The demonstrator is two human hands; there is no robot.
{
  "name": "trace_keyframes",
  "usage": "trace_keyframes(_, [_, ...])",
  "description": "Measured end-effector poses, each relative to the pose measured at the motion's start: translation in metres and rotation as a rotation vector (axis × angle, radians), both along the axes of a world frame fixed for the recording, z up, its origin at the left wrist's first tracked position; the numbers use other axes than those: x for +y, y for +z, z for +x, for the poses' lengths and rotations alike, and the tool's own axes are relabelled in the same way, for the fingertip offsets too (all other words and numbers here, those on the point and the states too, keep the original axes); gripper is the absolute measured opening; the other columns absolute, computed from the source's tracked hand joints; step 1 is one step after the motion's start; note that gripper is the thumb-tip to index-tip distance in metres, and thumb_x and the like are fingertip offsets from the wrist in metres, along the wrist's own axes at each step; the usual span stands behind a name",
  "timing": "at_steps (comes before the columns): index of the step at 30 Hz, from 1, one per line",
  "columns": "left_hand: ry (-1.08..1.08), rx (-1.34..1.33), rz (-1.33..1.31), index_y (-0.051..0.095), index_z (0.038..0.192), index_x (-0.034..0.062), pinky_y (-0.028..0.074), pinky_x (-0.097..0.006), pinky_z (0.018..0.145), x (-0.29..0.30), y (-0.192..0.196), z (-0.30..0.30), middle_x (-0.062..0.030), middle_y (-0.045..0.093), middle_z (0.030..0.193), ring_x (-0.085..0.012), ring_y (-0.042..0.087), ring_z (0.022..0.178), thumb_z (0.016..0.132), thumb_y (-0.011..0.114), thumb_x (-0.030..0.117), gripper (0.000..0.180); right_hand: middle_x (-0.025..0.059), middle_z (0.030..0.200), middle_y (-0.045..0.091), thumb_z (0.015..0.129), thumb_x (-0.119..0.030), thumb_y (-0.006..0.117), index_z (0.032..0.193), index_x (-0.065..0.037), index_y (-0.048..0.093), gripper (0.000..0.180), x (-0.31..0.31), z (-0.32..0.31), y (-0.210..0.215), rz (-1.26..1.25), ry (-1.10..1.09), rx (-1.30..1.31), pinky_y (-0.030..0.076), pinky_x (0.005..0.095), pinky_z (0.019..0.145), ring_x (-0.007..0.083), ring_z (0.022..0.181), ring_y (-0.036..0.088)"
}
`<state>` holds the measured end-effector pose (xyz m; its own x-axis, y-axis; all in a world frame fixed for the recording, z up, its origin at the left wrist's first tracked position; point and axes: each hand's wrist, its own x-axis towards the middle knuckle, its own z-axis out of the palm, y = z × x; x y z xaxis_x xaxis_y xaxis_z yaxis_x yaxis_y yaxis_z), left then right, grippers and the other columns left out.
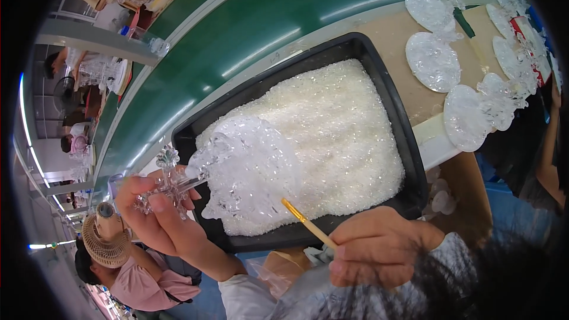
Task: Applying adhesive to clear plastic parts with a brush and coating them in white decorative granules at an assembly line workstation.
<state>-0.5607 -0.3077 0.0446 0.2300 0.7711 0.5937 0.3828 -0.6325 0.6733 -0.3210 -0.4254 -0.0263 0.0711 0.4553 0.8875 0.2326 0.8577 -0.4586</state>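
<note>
My left hand (169, 216) has its fingers closed on the narrow, branching end of a clear plastic ornament (252, 163). The ornament's wide round base, frosted with white flakes, is tilted above a black tray (394, 95). White, sparkling flakes (347, 136) fill much of that tray. In my right hand (379, 246) is a thin paintbrush (311, 225) with a pale wooden handle and a gold-coloured band. The brush tip is at the lower right edge of the round base; whether it touches is hard to tell.
Several clear ornaments with round bases (432, 62) lie on a brown board at the right. Beyond the tray runs a green conveyor belt (267, 41) with a pale rail. A person in pink (145, 281) sits at the lower left, beside a fan (106, 234). Another person's arm (552, 148) shows at the far right.
</note>
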Motion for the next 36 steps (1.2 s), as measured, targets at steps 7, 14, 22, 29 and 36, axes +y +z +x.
trace_keyframes(7, [-0.012, 0.039, -0.009, 0.038, 0.122, 0.0072, 0.052, -0.035, 0.05, -0.001, 0.001, -0.007, -0.0296, 0.063, 0.089, -0.0265, 0.059, 0.058, 0.1, 0.045, 0.019, 0.025, 0.0059, 0.079, 0.068, 0.07, -0.004, 0.08, 0.077, -0.006, 0.069, 0.013, -0.005, 0.008, 0.013, -0.234, 0.062, -0.079, 0.058, 0.0299, 0.063, 0.0218, 0.071, 0.071])
trace_keyframes(14, [-0.089, 0.085, -0.068, 0.041, 0.121, 0.0018, 0.054, -0.04, 0.049, -0.004, 0.009, -0.024, -0.0304, 0.063, 0.093, -0.031, 0.062, 0.06, 0.1, 0.047, 0.022, 0.03, 0.0149, 0.078, 0.063, 0.067, 0.002, 0.071, 0.073, 0.004, 0.066, 0.008, 0.002, -0.011, 0.0, -0.046, 0.061, 0.241, 0.059, 0.0342, 0.055, 0.0278, 0.068, 0.065])
trace_keyframes(22, [0.122, 0.009, 0.061, 0.045, 0.113, 0.0008, 0.046, -0.025, 0.052, -0.013, -0.004, 0.007, -0.0238, 0.066, 0.088, -0.0181, 0.057, 0.057, 0.101, 0.052, 0.035, 0.037, 0.0158, 0.083, 0.063, 0.069, 0.003, 0.073, 0.08, 0.005, 0.069, 0.012, 0.004, 0.002, 0.003, -0.068, 0.16, 0.138, 0.059, 0.0353, 0.055, 0.0293, 0.067, 0.066])
trace_keyframes(29, [-0.023, -0.078, 0.271, 0.044, 0.114, -0.0014, 0.049, -0.029, 0.052, -0.002, -0.015, 0.017, -0.019, 0.064, 0.077, -0.0145, 0.048, 0.053, 0.1, 0.056, 0.021, 0.029, 0.0164, 0.092, 0.066, 0.068, 0.006, 0.075, 0.087, 0.0, 0.067, 0.022, -0.009, 0.008, 0.006, -0.249, 0.066, 0.201, 0.058, 0.0332, 0.054, 0.0274, 0.066, 0.067])
trace_keyframes(36, [-0.142, 0.053, 0.294, 0.059, 0.104, -0.0025, 0.043, -0.03, 0.052, 0.0, -0.007, 0.022, -0.0221, 0.07, 0.084, -0.0209, 0.051, 0.056, 0.083, 0.053, -0.006, 0.022, 0.0174, 0.089, 0.067, 0.065, 0.009, 0.071, 0.088, 0.001, 0.066, 0.025, 0.009, 0.004, 0.024, -0.41, 0.101, 0.183, 0.057, 0.0306, 0.055, 0.0249, 0.066, 0.069])
